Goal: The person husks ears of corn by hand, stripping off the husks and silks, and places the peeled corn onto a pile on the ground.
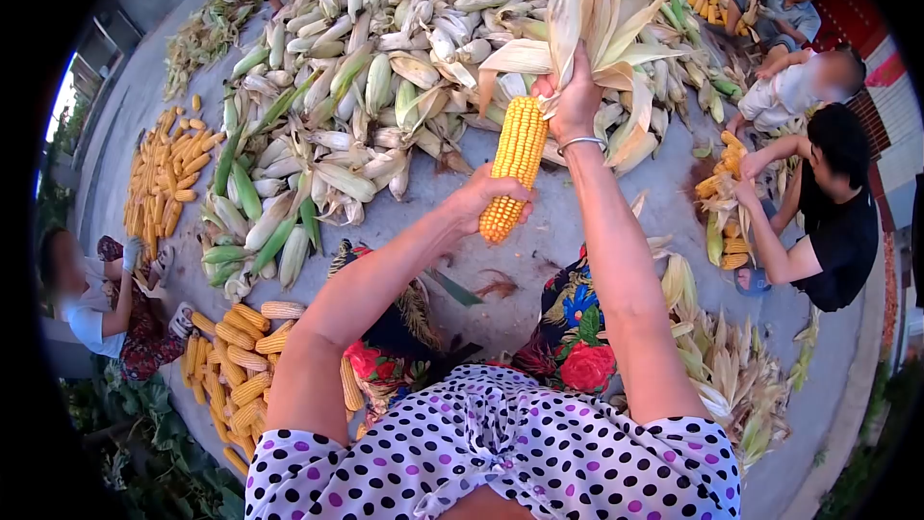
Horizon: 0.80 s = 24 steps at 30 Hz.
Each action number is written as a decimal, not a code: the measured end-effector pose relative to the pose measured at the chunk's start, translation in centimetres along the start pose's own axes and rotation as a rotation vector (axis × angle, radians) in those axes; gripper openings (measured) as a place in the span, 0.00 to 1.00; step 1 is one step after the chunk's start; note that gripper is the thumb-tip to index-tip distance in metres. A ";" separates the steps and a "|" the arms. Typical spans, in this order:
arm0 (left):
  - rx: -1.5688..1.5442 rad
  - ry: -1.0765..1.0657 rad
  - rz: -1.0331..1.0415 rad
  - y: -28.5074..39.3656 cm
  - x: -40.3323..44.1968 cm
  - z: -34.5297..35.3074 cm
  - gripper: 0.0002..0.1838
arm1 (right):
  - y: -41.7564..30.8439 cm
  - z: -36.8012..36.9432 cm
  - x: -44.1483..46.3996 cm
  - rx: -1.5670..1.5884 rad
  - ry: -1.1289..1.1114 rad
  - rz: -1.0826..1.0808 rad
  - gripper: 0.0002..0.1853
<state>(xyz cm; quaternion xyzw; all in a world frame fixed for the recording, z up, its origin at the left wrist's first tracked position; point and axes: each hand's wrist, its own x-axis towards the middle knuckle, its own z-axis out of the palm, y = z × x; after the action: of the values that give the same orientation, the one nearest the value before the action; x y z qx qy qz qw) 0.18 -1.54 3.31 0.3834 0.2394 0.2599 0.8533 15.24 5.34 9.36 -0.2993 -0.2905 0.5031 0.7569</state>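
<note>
A bare yellow corn cob (517,169) is held out in front of me, tilted, its lower part wrapped by the fingers of my left hand (488,199). At the cob's upper end, my right hand (571,101), with a bracelet at the wrist, is closed around the base of the peeled husk leaves (602,24). Those pale leaves fan out above and beside my right hand. The cob and the husk meet at my right fingers; whether they are still joined there I cannot tell.
Ahead lies a large heap of unhusked corn (385,67). Bare cobs (231,371) are piled at lower left, more cobs (166,173) farther left. Loose husks (736,376) lie at lower right. People sit at left (96,299) and right (837,221).
</note>
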 end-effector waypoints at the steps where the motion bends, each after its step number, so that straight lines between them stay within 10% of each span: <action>1: 0.061 0.013 -0.023 0.2 -0.1 -0.1 0.19 | -0.1 0.1 -0.2 -0.097 0.005 -0.034 0.17; 2: 0.122 0.030 -0.045 0.3 -0.3 -0.2 0.19 | 0.0 0.1 -0.6 -0.156 -0.004 -0.009 0.16; 4: 0.129 0.102 -0.063 -0.4 -0.6 0.2 0.17 | 1.7 -1.4 -0.3 -1.053 -0.100 -0.841 0.17; 7: 0.268 0.206 -0.052 0.0 -0.8 1.0 0.15 | 3.1 -3.0 -0.8 -1.301 -0.285 -0.562 0.18; 11: 0.502 0.134 0.162 -2.8 0.3 -2.2 0.17 | 6.0 -4.2 -2.1 -1.609 -0.331 -0.992 0.20; 15: 1.160 0.274 0.254 -2.9 0.1 -3.3 0.23 | 2.0 -5.3 -1.4 -1.793 -0.443 -0.531 0.17; 18: 0.732 0.186 0.048 0.4 -1.3 -2.2 0.24 | -1.3 -12.6 0.0 -2.062 -0.414 -0.441 0.10; 24: 0.369 0.169 -0.012 3.8 -4.4 -3.1 0.18 | -10.4 -32.7 -9.3 -2.558 -0.300 0.573 0.19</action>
<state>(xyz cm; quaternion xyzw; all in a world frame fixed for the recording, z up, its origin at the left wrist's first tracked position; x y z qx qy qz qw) -6.05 -0.48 5.36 0.5088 0.3559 0.2376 0.7470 42.57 -11.90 -5.49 -0.7908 -0.5653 0.0446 -0.2303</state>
